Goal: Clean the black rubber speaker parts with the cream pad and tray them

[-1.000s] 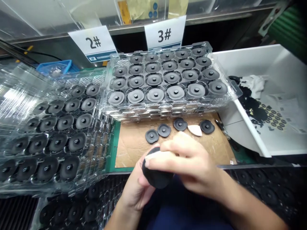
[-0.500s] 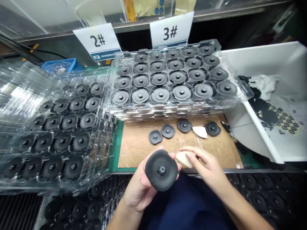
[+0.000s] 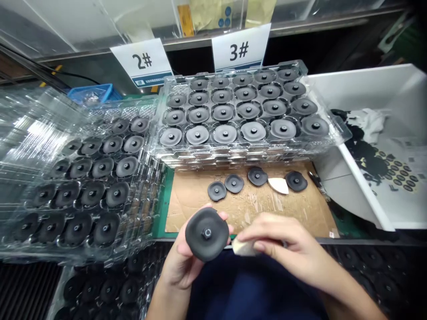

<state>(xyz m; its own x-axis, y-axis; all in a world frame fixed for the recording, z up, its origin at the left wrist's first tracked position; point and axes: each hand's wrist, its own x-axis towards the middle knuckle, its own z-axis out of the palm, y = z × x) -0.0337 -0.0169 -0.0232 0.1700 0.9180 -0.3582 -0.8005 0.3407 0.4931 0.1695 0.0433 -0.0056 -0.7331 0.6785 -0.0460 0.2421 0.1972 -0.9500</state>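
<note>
At six o'clock, the left hand's fingers are clamping a black disc; just beside, toward four o'clock, the right hand's fingers are pinching a pale wedge, any contact calling for steadiness.

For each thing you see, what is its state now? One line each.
Left hand, gripping black disc
Black disc, hub facing the camera
Right hand, pinching pale wedge
Loose wedge, lying on cardboard
Four loose discs, lying hub up
Cardboard, flat, scuffed
Tray below 3# sign, almost filled with discs
Left trays, stacked, holding discs
White bin, black pieces inside
Blue basket, open, partly hidden
</note>
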